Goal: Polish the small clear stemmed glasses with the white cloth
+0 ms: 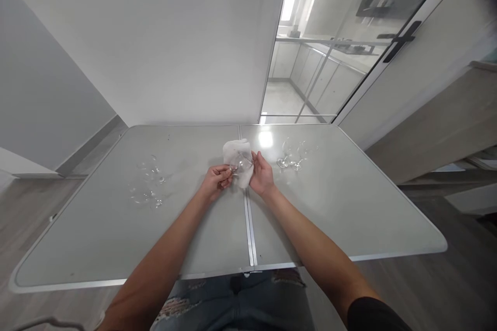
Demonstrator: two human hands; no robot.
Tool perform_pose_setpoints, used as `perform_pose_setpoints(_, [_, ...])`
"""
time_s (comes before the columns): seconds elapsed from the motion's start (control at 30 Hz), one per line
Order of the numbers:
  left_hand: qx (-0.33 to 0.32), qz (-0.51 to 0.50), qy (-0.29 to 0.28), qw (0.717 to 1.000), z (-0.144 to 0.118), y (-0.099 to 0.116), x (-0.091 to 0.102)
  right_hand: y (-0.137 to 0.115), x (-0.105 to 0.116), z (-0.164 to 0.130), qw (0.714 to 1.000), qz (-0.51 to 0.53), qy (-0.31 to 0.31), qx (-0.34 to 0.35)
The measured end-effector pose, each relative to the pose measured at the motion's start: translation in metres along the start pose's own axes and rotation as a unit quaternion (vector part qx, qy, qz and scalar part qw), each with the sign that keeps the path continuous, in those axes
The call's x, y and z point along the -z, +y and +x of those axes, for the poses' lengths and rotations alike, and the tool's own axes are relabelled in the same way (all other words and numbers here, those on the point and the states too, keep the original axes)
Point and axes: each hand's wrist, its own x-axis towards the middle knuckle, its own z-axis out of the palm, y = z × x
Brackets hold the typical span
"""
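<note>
A clear stemmed glass [241, 165] lies tilted on its side between my hands, over the middle of the table. My left hand [216, 181] is closed, pinching the glass at its stem or foot end. A white cloth [232, 149] sits behind and under the bowl. My right hand [262, 174] is curled at the rim side, gripping the cloth against the glass; its fingertips are partly hidden. Two or so clear stemmed glasses [296, 166] stand upright to the right of my right hand. Several more clear glasses [157, 202] are grouped left of my left hand, hard to tell apart.
The pale grey folding table [341, 217] has a metal seam [250, 238] down its middle and a metal rim. A white wall [186, 51] rises behind it. At the back right is a glazed sliding door [310, 72] with a black handle [402, 41].
</note>
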Motion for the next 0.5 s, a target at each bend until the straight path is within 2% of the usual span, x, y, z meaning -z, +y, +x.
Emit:
perform_pose_setpoints(0.1, [-0.028,-0.025,0.046,0.998,0.002,-0.001,-0.002,0.007,-0.004,-0.001,0.994,-0.062,0.024,0.091])
perform_pose_setpoints(0.17, [-0.03,-0.026,0.064,0.997,0.002,0.0,-0.004,0.008,-0.003,-0.004,0.977,-0.144,0.031,0.157])
perform_pose_setpoints(0.23, [-0.026,-0.009,0.075,0.997,0.002,-0.001,-0.004,0.007,0.0,-0.007,0.939,-0.268,0.025,0.213])
perform_pose_setpoints(0.3, [-0.029,0.016,0.082,0.996,0.003,-0.002,-0.004,0.003,0.005,-0.009,0.884,-0.39,-0.003,0.259])
perform_pose_setpoints(0.37, [-0.038,0.041,0.085,0.995,0.003,-0.004,-0.003,-0.004,0.008,-0.01,0.836,-0.469,-0.052,0.281])
perform_pose_setpoints(0.4, [-0.046,0.055,0.089,0.993,0.004,-0.006,-0.003,-0.007,0.008,-0.01,0.822,-0.49,-0.081,0.279])
perform_pose_setpoints(0.5, [-0.088,0.152,0.099,0.979,0.003,-0.008,-0.002,-0.016,0.004,-0.009,0.806,-0.52,-0.17,0.227])
